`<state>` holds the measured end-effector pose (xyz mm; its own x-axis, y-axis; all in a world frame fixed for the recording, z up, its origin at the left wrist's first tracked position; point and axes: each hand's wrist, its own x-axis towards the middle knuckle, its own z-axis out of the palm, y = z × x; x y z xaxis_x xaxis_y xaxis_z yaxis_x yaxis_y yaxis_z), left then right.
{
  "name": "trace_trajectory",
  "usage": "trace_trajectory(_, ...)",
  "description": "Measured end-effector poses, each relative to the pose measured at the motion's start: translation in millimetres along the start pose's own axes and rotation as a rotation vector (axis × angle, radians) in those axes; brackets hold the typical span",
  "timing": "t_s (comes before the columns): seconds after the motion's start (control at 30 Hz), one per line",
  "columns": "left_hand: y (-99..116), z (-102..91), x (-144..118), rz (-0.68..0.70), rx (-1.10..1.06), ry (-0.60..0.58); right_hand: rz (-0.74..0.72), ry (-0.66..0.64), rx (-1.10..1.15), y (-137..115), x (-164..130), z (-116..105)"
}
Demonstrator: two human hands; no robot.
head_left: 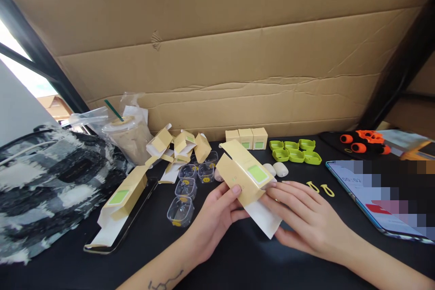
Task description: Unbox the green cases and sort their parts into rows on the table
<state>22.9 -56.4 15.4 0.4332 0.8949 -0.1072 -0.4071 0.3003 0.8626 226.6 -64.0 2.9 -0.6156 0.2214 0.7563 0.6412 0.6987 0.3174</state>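
A small beige cardboard box with a green label is tilted in front of me, its end flaps open. My left hand grips its left side, with the thumb on the front face. The fingers of my right hand close on the box's lower right end, beside a hanging white-backed flap; what lies under those fingertips is hidden. Behind the box are rounded whitish pieces, partly covered by it. Clear plastic cups with yellow stickers stand left of my left hand. Two yellow loops lie beyond my right hand.
Opened boxes are heaped at the back, near three closed boxes and lime-green cases. Left are another open box over a dark flat device, a bagged drink cup and fabric. Right: a phone, orange toy car.
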Motion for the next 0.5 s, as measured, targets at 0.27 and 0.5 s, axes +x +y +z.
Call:
trace_trajectory(0.27,0.6,-0.6,-1.1,0.003,-0.024,-0.039,-0.048,0.079,0.004,0.2,-4.6,-1.8)
trace_trajectory(0.5,1.5,0.7,-3.5,-0.019,-0.038,-0.024,-0.17,0.043,-0.017,-1.9,-3.4,-5.0)
